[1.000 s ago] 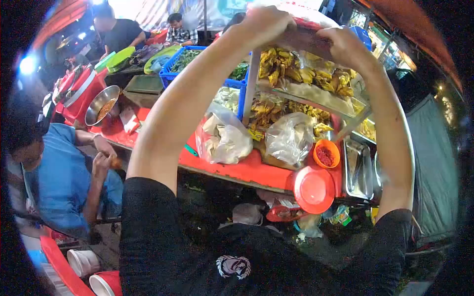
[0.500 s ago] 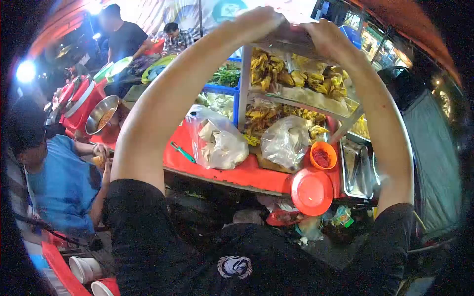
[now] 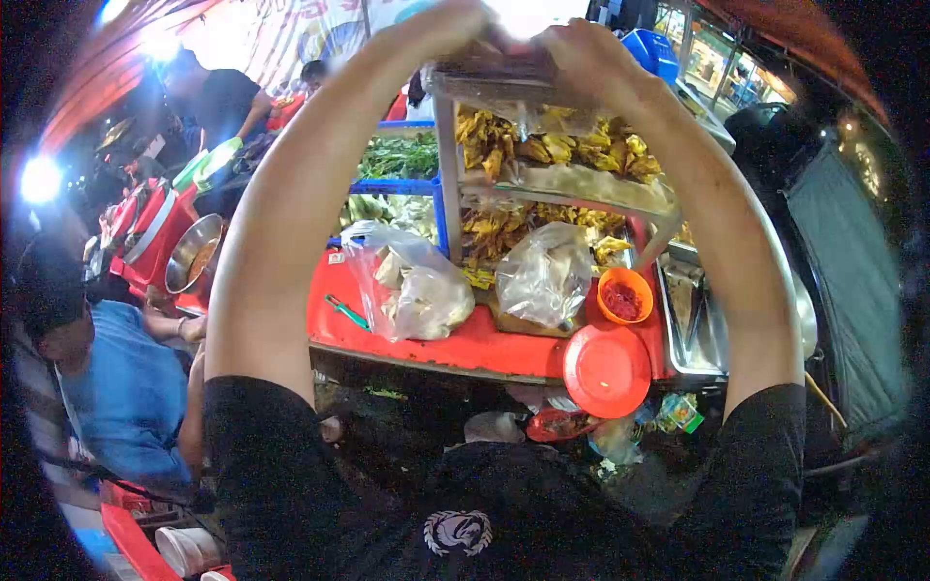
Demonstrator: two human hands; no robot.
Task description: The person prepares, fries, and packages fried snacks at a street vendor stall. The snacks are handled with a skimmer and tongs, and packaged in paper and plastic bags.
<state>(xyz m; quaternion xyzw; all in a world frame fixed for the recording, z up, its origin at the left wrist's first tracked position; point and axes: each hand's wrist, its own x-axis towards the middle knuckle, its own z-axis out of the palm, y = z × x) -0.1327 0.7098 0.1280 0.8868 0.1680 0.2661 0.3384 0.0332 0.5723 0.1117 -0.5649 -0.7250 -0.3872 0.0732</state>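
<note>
Both my arms reach up over a display case [image 3: 447, 179] with shelves of yellow cooked meat [image 3: 610, 145]. My left hand [image 3: 463, 21] and my right hand [image 3: 581, 48] are at the top of the case, blurred, close to a bright glare between them. What their fingers hold is too smeared to tell. Below stand two clear plastic bags, one with pale contents [image 3: 426, 295], the other [image 3: 547, 276] beside an orange bowl of red paste [image 3: 623, 296]. A red plate [image 3: 607, 372] lies at the table's front edge.
Blue crates of greens [image 3: 402, 155] stand left of the case. A green-handled tool [image 3: 347, 312] lies on the red table [image 3: 436, 354]. Metal trays [image 3: 712, 339] are at the right. A person in blue [image 3: 131, 387] sits at the left; another person [image 3: 228, 102] is behind.
Both hands have shifted left along with the arms. The view has turned slightly, so the table, bags and case appear further left.
</note>
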